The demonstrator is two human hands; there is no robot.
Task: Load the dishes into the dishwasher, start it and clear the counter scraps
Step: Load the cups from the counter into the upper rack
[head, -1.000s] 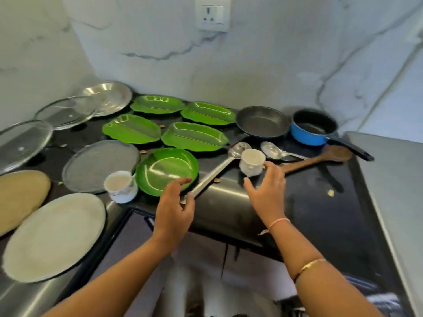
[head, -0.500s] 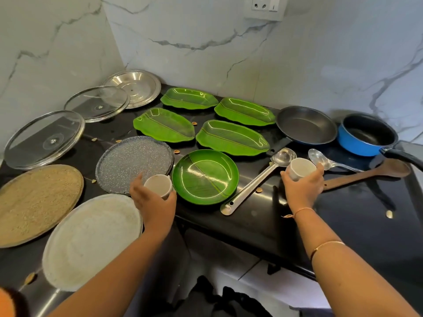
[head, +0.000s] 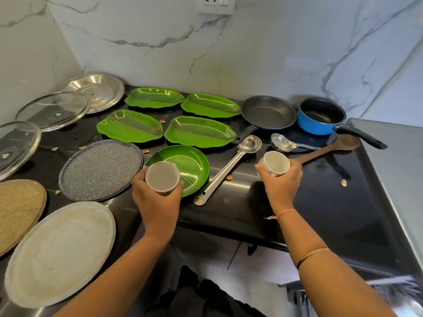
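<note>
Cup (head: 162, 180) clasped by fingers of left hand (head: 158, 202), 9 o'clock of ladle (head: 229, 170); second cup (head: 275, 163) clasped by right hand (head: 282, 186), 3 o'clock. Risk: slip, chip on surface (head: 320, 202).

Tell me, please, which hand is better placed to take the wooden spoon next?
Right, probably. The right hand, gripping a white cup, is beside the wooden spoon; the left hand, gripping the other cup, is beyond the steel ladle. Its cup must go down first.

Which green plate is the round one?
The green plate at the counter's front, behind the cup in the left hand. The other four are long and leaf-shaped.
</note>
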